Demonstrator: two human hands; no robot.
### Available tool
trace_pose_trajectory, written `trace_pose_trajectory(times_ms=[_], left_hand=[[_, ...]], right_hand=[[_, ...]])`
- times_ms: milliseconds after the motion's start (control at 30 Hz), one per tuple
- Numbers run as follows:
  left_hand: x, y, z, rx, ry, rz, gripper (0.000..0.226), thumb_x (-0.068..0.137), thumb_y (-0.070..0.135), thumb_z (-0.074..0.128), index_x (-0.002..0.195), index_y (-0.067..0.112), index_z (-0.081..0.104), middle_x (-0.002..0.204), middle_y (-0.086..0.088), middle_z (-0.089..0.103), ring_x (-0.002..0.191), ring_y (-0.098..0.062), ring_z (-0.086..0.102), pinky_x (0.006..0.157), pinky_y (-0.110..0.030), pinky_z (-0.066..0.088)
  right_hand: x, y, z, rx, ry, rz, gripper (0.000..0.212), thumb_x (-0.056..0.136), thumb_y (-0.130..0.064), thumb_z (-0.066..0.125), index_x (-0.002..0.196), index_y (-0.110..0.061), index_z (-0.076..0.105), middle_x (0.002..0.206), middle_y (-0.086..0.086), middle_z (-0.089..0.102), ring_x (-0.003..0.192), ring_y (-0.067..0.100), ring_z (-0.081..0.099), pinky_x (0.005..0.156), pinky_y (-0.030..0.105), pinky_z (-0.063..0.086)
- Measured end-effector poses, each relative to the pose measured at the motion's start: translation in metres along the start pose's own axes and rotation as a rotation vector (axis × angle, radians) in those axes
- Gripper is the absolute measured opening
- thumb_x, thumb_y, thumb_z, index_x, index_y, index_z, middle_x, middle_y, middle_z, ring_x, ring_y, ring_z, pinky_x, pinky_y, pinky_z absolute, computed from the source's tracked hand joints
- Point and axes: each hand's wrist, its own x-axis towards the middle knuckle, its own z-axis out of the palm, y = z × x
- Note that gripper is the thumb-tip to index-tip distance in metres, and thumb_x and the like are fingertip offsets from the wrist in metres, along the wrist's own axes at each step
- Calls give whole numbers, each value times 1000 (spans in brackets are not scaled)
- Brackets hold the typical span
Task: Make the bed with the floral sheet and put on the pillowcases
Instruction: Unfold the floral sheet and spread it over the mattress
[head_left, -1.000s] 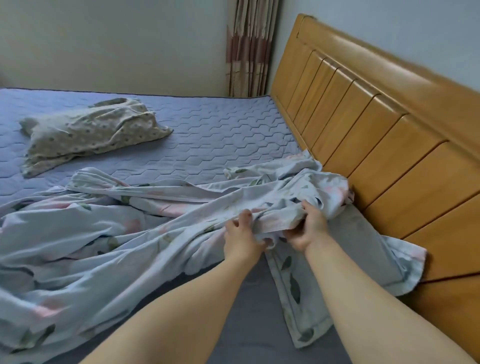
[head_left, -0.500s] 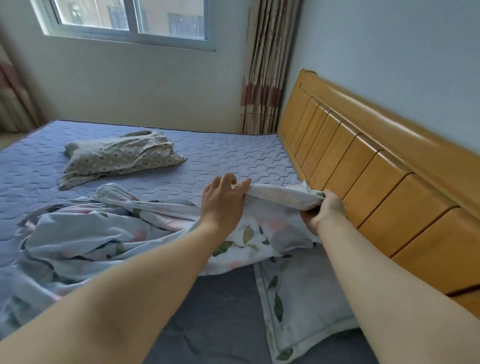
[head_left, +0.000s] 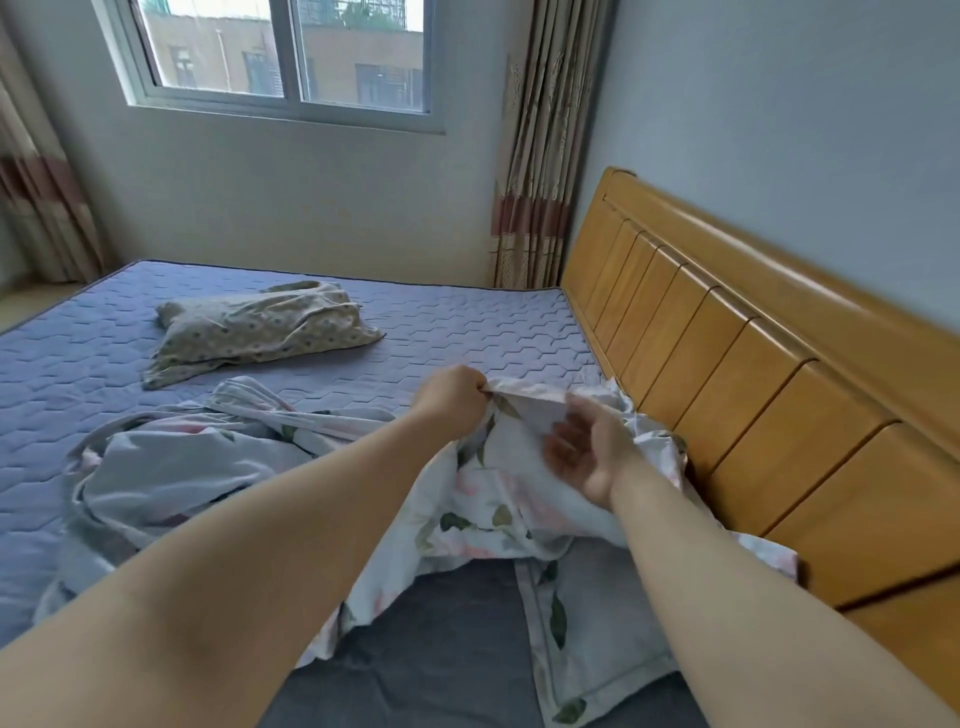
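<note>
Most of the task is being judged as not yet done. The floral sheet (head_left: 208, 467) is being left in a crumpled heap across the centre and lower left of the frame, with no corner being seen spread or tucked; much of the quilted blue mattress (head_left: 467, 332) is being left bare in the upper left and centre. An edge of the sheet is being pinched and lifted just above centre by the left hand (head_left: 451, 401), whose fingers are being clenched round the fabric. The right hand (head_left: 587, 449) is being held just to the right of it, palm turned up, fingers loose and spread; it is being blurred by motion, and nothing is being grasped by it as far as can be told. A flat floral pillowcase (head_left: 587, 649), apparently unfilled, is being left lying in the lower right, beside the wooden headboard (head_left: 727, 395), its upper end being covered by the sheet. A pillow (head_left: 260, 327) in a dotted cover is being left on the mattress in the upper left, well apart from the hands. By this reading an edge of the sheet is being sought so that spreading can be begun; the spreading, the tucking and the casing of the pillows are all being left to do.
</note>
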Motion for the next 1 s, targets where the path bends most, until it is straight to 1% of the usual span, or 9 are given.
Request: trace_pose_trajectory(times_ms=[133,267,400,500,633,733,833,933,1000], left_hand=[[-14,-12,1,-188,-138,-33,35,89,14,54,56,15,43,57,0,36,60,-19,36,54,-24,29],[-25,-30,-16,-325,-116,-24,28,87,12,55,60,14,49,59,0,37,70,-19,38,63,-28,31],[-40,-47,-28,-407,-54,37,19,88,4,51,96,11,67,78,3,55,79,-18,47,61,-21,35],[-45,-73,-21,-451,-1,-42,41,84,-2,53,124,9,49,125,-7,53,104,-22,53,77,-23,42],[-58,-98,1,-142,-162,-111,65,83,24,66,136,15,30,134,-9,36,121,-28,45,90,-31,41],[-53,-102,-10,6,-4,-107,29,94,18,45,123,13,45,122,-17,54,109,-34,54,84,-39,44],[-34,-101,-42,-35,22,-119,30,93,5,38,112,8,60,114,-18,62,104,-32,58,82,-36,45],[-18,-91,-79,-350,111,-198,34,86,-7,34,77,7,64,87,-19,59,71,-24,54,64,-28,45],[-7,-76,-111,-804,249,-284,41,84,-11,27,60,11,50,65,-13,47,45,-19,42,42,-18,42]], right_hand=[[-14,30,34,-498,-268,-52,21,88,3,50,76,-13,54,67,7,47,59,15,45,61,24,36],[-9,49,73,-982,-145,-255,26,88,-13,62,113,-16,52,119,10,58,115,21,53,88,23,38],[-11,64,100,-897,132,-268,45,101,-28,37,138,-3,41,141,12,48,131,26,44,104,26,37],[-15,61,110,-611,185,-288,33,98,-27,46,108,1,61,106,17,65,93,27,61,78,29,47],[-20,49,123,-287,121,-324,25,96,-24,51,80,-7,59,92,18,64,86,32,64,81,41,56],[-23,35,132,-164,126,-376,28,93,-26,55,101,0,63,103,20,67,96,34,66,87,45,56],[-19,27,132,-88,135,-389,30,93,-31,55,106,-5,62,103,15,68,92,28,66,88,44,56],[-17,20,138,11,100,-371,25,98,-30,47,109,-10,55,93,8,62,76,17,60,73,33,56],[-14,12,140,49,125,-373,32,100,-30,43,122,-9,51,106,10,60,87,20,60,79,38,56]])
